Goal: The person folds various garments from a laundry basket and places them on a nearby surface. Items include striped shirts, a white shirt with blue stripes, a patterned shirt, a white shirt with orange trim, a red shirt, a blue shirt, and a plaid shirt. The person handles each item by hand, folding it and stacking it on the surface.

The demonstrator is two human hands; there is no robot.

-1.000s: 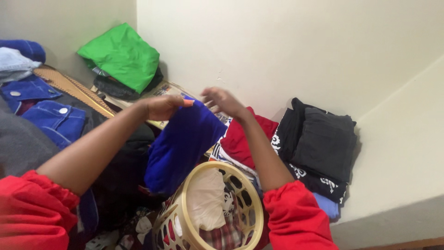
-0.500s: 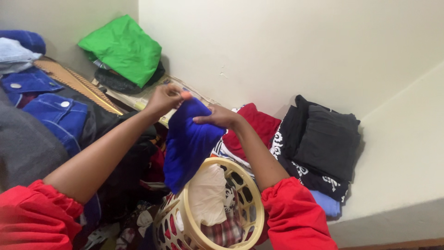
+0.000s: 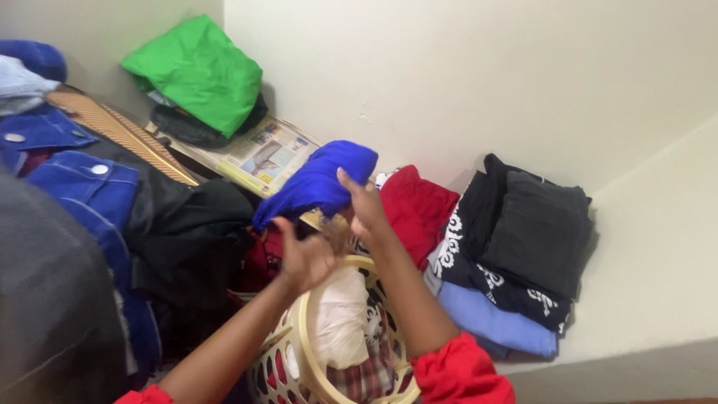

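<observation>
Two hands work above the cream laundry basket (image 3: 303, 340). Her right hand (image 3: 362, 203) is clamped on the bunched blue garment (image 3: 318, 182), whose length trails down-left toward the open-fingered, empty left hand (image 3: 305, 256) just below, nearer its loose end.

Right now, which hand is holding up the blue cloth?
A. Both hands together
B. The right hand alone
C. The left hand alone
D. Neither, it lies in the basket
B. The right hand grips the blue cloth and lifts it above the cream basket, while the left hand is open with spread fingers just below, not gripping it.
</observation>
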